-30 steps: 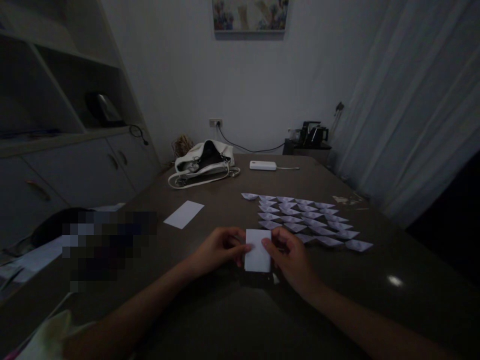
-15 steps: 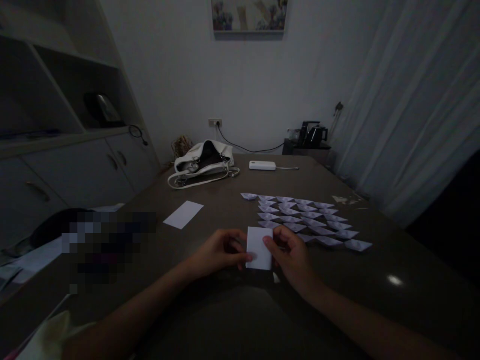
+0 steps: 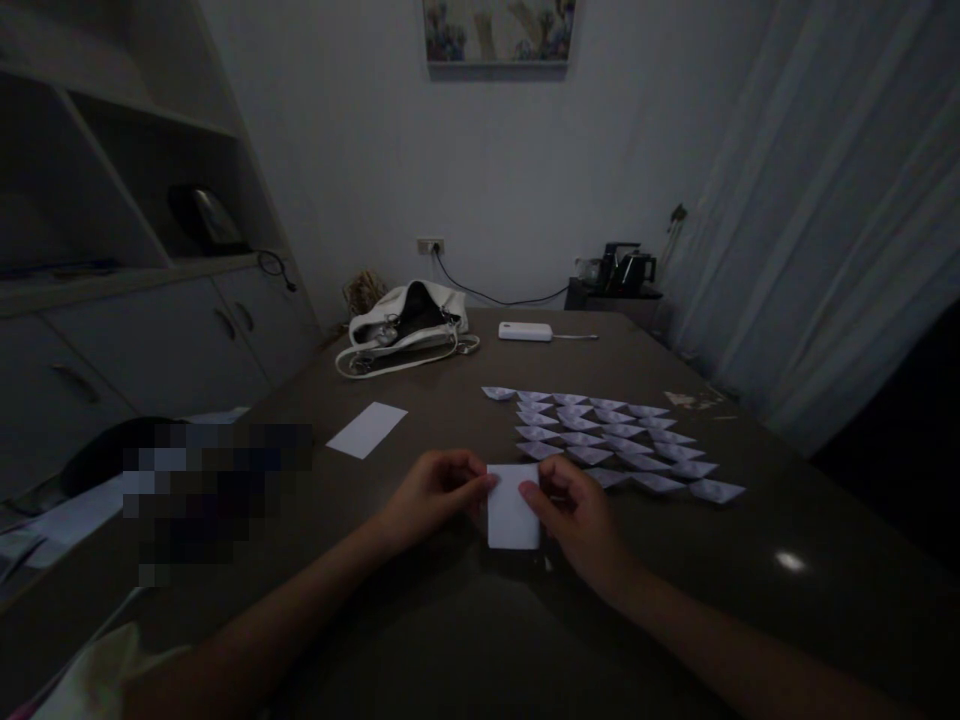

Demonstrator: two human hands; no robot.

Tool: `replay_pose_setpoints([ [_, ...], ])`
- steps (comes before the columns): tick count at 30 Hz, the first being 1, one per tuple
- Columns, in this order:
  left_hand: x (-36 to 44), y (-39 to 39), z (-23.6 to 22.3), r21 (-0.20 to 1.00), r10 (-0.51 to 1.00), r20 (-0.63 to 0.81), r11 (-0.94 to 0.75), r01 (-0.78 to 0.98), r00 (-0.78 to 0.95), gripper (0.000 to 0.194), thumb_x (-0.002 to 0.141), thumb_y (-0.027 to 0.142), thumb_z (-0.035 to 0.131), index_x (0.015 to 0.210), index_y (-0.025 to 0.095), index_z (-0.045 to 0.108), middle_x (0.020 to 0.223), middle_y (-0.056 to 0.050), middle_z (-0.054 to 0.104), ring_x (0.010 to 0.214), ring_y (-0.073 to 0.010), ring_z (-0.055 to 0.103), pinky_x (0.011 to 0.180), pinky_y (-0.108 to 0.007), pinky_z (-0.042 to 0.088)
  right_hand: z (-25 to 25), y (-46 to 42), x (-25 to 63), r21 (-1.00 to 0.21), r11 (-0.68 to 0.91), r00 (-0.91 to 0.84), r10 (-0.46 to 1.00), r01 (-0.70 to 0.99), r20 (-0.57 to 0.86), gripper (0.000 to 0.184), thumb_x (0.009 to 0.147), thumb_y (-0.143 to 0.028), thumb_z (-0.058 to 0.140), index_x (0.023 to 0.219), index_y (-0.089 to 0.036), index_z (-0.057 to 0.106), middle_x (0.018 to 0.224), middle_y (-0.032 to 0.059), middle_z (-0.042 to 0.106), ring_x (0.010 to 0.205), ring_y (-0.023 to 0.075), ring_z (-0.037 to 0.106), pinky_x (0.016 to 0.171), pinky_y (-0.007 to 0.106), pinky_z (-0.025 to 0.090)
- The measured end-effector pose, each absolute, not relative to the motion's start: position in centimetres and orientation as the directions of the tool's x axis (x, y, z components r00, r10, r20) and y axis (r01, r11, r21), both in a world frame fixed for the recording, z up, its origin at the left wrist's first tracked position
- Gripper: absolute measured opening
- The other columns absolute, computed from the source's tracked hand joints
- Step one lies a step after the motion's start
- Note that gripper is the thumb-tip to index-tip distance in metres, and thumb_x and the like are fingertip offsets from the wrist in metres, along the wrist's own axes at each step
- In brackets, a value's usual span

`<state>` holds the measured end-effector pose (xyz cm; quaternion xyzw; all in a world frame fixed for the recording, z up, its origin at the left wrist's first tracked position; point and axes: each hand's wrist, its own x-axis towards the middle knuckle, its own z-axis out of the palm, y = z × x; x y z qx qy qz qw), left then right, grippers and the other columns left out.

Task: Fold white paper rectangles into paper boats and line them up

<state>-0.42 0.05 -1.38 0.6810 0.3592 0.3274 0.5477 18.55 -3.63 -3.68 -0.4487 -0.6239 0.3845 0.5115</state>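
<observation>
I'm holding the white paper (image 3: 513, 508) right btwn my two hands, just above the dark table (image 3: 420, 620). Its long axis is running away from me, top edge at my fingertips, bottom edge hanging toward me. My left hand (image 3: 435, 497) is pinching the top left corner, thumb on front; my right hand (image 3: 581, 515) is pinching the top right edge, fingers curled in. Both are equally near, wrists low, forearms converging from either side. Beyond my right hand, the rows of folded paper boats (image 3: 615, 438) are lying close by. A loose sheet (image 3: 367, 430) is lying beyond my left hand, apart.
</observation>
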Motion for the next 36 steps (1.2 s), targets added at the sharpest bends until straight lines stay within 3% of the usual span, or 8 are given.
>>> replay_pose_setpoints([
  [10, -0.72, -0.16, -1.2, 0.976, 0.823, 0.039, -0.152, 0.154, 0.567, 0.024, 0.081, 0.034, 0.063, 0.072, 0.013, 0.056, 0.061, 0.0, 0.061, 0.056, -0.0104, 0.056, 0.055, -0.021, 0.042, -3.39, -3.82, 18.75, -0.932, 0.306, -0.062, 0.952, 0.196, 0.3, 0.02, 0.085, -0.037, 0.056, 0.076, -0.019, 0.054, 0.07, 0.0007, 0.053, 0.066, 0.0148, 0.051, 0.054, 0.023, 0.04],
  [21, -0.74, -0.32, -0.89, 0.97, 0.814, 0.049, -0.176, 0.165, 0.578, 0.026, 0.08, 0.035, 0.063, 0.069, 0.013, 0.055, 0.057, 0.001, 0.058, 0.054, -0.0099, 0.053, 0.052, -0.019, 0.04, -3.24, -3.59, 18.76, -0.949, 0.254, -0.058, 0.967, 0.186, 0.248, 0.027, 0.082, -0.038, 0.056, 0.064, -0.019, 0.05, 0.056, -0.0031, 0.045, 0.049, 0.0106, 0.041, 0.044, 0.022, 0.031],
  [28, -1.01, 0.06, -1.3, 0.976, 0.841, 0.062, -0.163, 0.143, 0.537, 0.026, 0.078, 0.035, 0.064, 0.068, 0.013, 0.053, 0.056, 0.002, 0.057, 0.05, -0.0091, 0.052, 0.049, -0.019, 0.037, -3.43, -3.48, 18.75, -0.966, 0.204, -0.1, 0.977, 0.161, 0.19, 0.026, 0.082, -0.042, 0.056, 0.075, -0.017, 0.058, 0.059, -0.0021, 0.049, 0.049, 0.0109, 0.045, 0.043, 0.021, 0.033],
  [36, -0.96, 0.09, -0.99, 0.98, 0.852, 0.035, -0.132, 0.15, 0.522, 0.025, 0.076, 0.034, 0.063, 0.066, 0.013, 0.052, 0.053, 0.002, 0.056, 0.049, -0.0089, 0.051, 0.049, -0.019, 0.036, -3.18, -3.68, 18.73, -0.937, 0.235, -0.112, 0.971, 0.259, 0.212, 0.026, 0.085, -0.036, 0.052, 0.067, -0.017, 0.053, 0.057, -0.0025, 0.049, 0.05, 0.0106, 0.047, 0.045, 0.021, 0.035],
])
